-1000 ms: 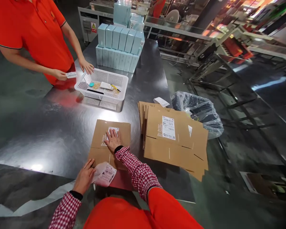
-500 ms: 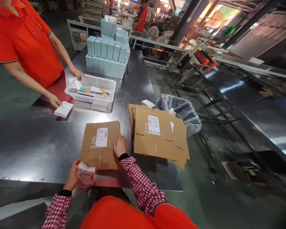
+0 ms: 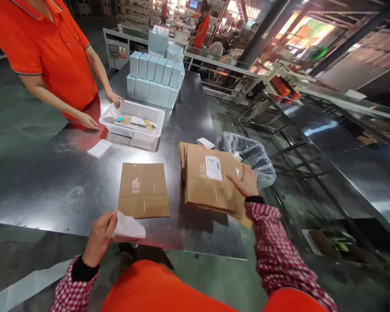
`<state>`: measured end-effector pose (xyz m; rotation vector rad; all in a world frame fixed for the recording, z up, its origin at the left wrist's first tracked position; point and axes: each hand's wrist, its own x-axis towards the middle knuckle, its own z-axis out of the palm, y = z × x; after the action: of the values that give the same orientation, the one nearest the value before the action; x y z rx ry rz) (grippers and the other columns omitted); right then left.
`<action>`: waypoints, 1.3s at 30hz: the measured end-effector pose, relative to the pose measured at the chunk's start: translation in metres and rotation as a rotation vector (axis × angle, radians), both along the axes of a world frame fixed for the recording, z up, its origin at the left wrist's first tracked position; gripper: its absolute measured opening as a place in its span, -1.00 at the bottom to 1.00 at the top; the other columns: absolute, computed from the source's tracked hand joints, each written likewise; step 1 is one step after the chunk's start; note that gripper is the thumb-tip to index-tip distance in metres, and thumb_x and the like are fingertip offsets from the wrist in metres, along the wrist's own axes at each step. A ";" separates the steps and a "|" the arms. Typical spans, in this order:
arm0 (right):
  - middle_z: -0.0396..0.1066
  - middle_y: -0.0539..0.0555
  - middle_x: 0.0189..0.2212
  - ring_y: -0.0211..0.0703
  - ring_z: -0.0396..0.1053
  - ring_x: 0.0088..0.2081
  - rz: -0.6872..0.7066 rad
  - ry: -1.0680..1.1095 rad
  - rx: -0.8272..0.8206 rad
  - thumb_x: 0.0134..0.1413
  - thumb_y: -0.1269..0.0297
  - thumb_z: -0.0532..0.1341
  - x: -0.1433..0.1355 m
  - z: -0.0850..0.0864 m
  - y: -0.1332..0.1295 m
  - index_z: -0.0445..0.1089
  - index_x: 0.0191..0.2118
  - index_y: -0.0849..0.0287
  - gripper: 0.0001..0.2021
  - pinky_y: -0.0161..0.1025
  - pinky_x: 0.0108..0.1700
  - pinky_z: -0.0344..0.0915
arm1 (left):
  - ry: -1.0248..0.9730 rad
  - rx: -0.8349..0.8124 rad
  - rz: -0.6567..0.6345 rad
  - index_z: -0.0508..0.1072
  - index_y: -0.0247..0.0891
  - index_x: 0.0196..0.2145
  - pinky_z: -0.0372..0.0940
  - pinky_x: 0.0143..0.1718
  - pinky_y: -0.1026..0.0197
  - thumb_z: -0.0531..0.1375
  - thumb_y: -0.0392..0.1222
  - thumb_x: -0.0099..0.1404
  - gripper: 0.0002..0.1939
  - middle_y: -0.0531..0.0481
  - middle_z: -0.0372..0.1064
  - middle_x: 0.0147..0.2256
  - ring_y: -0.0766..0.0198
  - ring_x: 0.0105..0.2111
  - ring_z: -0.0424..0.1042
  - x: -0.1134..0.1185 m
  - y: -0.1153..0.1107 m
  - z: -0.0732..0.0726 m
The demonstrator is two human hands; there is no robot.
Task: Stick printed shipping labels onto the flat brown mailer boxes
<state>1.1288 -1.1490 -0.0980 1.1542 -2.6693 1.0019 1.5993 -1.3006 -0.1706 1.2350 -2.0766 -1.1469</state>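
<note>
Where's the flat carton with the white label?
Head view: the labelled carton tops the carton stack right of centre, between the unlabelled carton and the plastic-lined bin, with the right hand at its right side.

Matt cardboard cartons point(image 3: 143, 184) contrast with a smooth, glossy metal tabletop point(image 3: 35, 186), a perforated plastic basket point(image 3: 131, 133) and a thin, apparently paper sheet point(image 3: 129, 227).

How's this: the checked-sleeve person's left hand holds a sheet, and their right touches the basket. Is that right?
Not quite: the head view shows the right hand at the cardboard pile instead. The left hand does hold a sheet.
</note>
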 end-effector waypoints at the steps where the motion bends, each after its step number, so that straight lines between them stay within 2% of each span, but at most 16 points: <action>1: 0.15 0.46 0.13 0.20 0.11 0.18 0.090 -0.107 -0.027 -0.09 -0.28 0.17 0.033 -0.003 -0.005 0.14 0.21 0.32 -0.12 0.16 0.18 0.04 | -0.009 -0.007 0.003 0.41 -0.25 -0.51 0.29 -0.35 0.25 -0.03 0.06 0.29 -0.58 -0.02 0.39 -0.50 0.21 -0.42 0.40 -0.002 0.000 0.005; 3: 0.14 0.29 0.17 0.07 0.19 0.15 0.518 -0.392 -0.125 -0.12 -0.31 0.18 0.117 -0.017 -0.020 0.03 0.27 0.13 -0.10 0.04 0.12 0.17 | -0.046 0.000 0.016 0.39 -0.25 -0.53 0.28 -0.36 0.24 -0.04 0.06 0.29 -0.57 -0.02 0.37 -0.51 0.20 -0.40 0.41 -0.007 0.000 0.007; 5: 0.21 0.23 0.13 0.00 0.29 0.06 0.955 -0.593 -0.081 -0.26 -0.21 0.34 0.203 -0.037 -0.035 0.05 0.25 0.08 -0.05 -0.08 0.03 0.28 | -0.092 0.023 0.035 0.39 -0.25 -0.53 0.28 -0.35 0.22 -0.06 0.08 0.29 -0.56 -0.03 0.38 -0.51 0.18 -0.39 0.42 -0.008 0.000 0.001; 7: 0.39 0.15 -0.09 -0.10 0.38 -0.11 1.027 -0.628 -0.100 -0.11 -0.08 0.33 0.265 -0.057 -0.047 0.30 0.05 0.12 -0.39 -0.17 -0.06 0.32 | -0.123 0.048 0.043 0.42 -0.26 -0.51 0.30 -0.36 0.19 -0.06 0.10 0.29 -0.53 -0.05 0.41 -0.51 0.16 -0.41 0.43 -0.005 0.000 -0.008; 9: 0.44 0.08 -0.33 -0.18 0.38 -0.28 0.913 -0.625 -0.128 0.09 0.04 0.21 0.294 -0.074 -0.054 0.42 -0.20 0.16 -0.71 -0.24 -0.17 0.31 | -0.132 0.078 0.027 0.47 -0.28 -0.46 0.34 -0.34 0.16 -0.06 0.12 0.29 -0.51 -0.08 0.46 -0.48 0.14 -0.42 0.45 0.004 0.001 -0.017; 12: 0.42 0.03 -0.45 -0.23 0.35 -0.39 0.786 -0.694 -0.110 0.13 0.08 0.17 0.290 -0.088 -0.058 0.42 -0.30 0.18 -0.74 -0.30 -0.29 0.29 | -0.097 0.135 -0.020 0.49 -0.28 -0.17 0.37 -0.17 0.14 -0.02 0.14 0.27 -0.51 -0.15 0.52 -0.19 0.10 -0.19 0.49 0.021 0.005 -0.020; 14: 0.43 0.03 -0.44 -0.24 0.35 -0.39 0.853 -0.746 -0.043 0.10 0.05 0.19 0.278 -0.093 -0.061 0.43 -0.28 0.20 -0.71 -0.31 -0.30 0.28 | -0.040 0.144 -0.032 0.34 -0.23 0.09 0.31 0.00 0.11 0.08 0.14 0.22 -0.43 -0.16 0.33 0.11 0.08 0.06 0.36 0.030 0.009 -0.014; 16: 0.44 0.04 -0.44 -0.24 0.36 -0.40 0.967 -0.764 0.033 0.12 0.03 0.18 0.271 -0.096 -0.066 0.44 -0.26 0.22 -0.68 -0.31 -0.30 0.28 | 0.007 0.150 -0.059 0.22 -0.17 0.18 0.24 0.09 0.08 0.19 0.10 0.16 -0.33 -0.14 0.22 0.18 0.07 0.14 0.27 0.030 0.013 -0.009; 19: 0.47 0.06 -0.42 -0.23 0.39 -0.38 1.025 -0.793 0.101 0.18 0.01 0.11 0.273 -0.103 -0.076 0.47 -0.22 0.23 -0.63 -0.30 -0.27 0.30 | 0.018 0.190 -0.052 0.32 -0.20 0.05 0.35 -0.10 0.16 0.18 0.08 0.19 -0.48 -0.04 0.49 -0.18 0.16 -0.16 0.48 0.018 0.014 -0.014; 21: 0.50 0.09 -0.35 -0.21 0.41 -0.31 0.985 -0.804 0.089 0.23 0.02 0.05 0.279 -0.113 -0.081 0.48 -0.18 0.21 -0.61 -0.28 -0.21 0.31 | -0.038 0.180 0.032 0.36 -0.25 -0.06 0.35 -0.33 0.25 0.10 0.12 0.25 -0.55 0.06 0.45 -0.45 0.23 -0.41 0.47 0.007 0.013 -0.027; 23: 0.51 0.09 -0.30 -0.18 0.42 -0.26 0.945 -0.774 0.057 0.24 0.02 0.03 0.281 -0.126 -0.086 0.47 -0.17 0.18 -0.61 -0.25 -0.16 0.31 | -0.123 0.128 0.099 0.39 -0.29 -0.12 0.30 -0.45 0.28 0.04 0.17 0.28 -0.53 0.08 0.39 -0.54 0.25 -0.51 0.42 0.000 0.012 -0.045; 25: 0.48 0.07 -0.37 -0.18 0.40 -0.32 0.880 -0.749 0.047 0.23 0.01 0.02 0.275 -0.140 -0.095 0.46 -0.23 0.17 -0.62 -0.25 -0.21 0.31 | -0.192 0.094 0.091 0.42 -0.29 -0.19 0.28 -0.47 0.28 -0.03 0.18 0.32 -0.52 0.04 0.42 -0.52 0.24 -0.50 0.42 0.001 0.012 -0.063; 28: 0.40 0.04 -0.49 -0.22 0.33 -0.45 0.575 -0.694 0.072 0.24 0.05 -0.02 0.245 -0.158 -0.121 0.38 -0.37 0.21 -0.62 -0.28 -0.34 0.30 | -0.257 0.067 0.009 0.49 -0.24 -0.30 0.28 -0.41 0.27 -0.06 0.12 0.35 -0.55 -0.01 0.49 -0.44 0.22 -0.44 0.46 0.016 0.016 -0.083; 31: 0.42 0.11 -0.35 -0.19 0.34 -0.34 0.304 -0.587 0.068 0.27 0.18 -0.12 0.206 -0.168 -0.158 0.33 -0.25 0.25 -0.66 -0.23 -0.23 0.31 | -0.343 0.013 -0.077 0.52 -0.19 -0.35 0.29 -0.40 0.23 -0.02 0.04 0.34 -0.61 -0.04 0.51 -0.44 0.18 -0.44 0.48 0.035 0.022 -0.097; 35: 0.40 0.19 -0.13 -0.11 0.34 -0.14 0.347 -0.514 0.160 0.11 0.28 0.12 0.183 -0.179 -0.197 0.27 -0.04 0.28 -0.70 -0.16 -0.03 0.27 | -0.365 -0.099 -0.210 0.51 -0.20 -0.36 0.33 -0.15 0.06 -0.02 0.02 0.34 -0.62 -0.13 0.51 -0.25 0.07 -0.21 0.48 0.036 0.025 -0.115; 39: 0.35 0.22 -0.02 -0.07 0.30 -0.01 0.454 -0.424 0.322 0.02 0.37 0.22 0.189 -0.189 -0.214 0.23 0.06 0.29 -0.56 -0.15 0.07 0.20 | -0.339 -0.177 -0.294 0.45 -0.24 -0.43 0.18 0.14 -0.06 -0.01 -0.05 0.35 -0.65 -0.14 0.24 0.17 0.02 0.19 0.19 0.015 0.024 -0.138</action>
<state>1.3182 -1.3630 -0.2870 1.8671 -3.0527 0.9836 1.6139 -1.2762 -0.3083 1.1269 -2.6208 -0.8910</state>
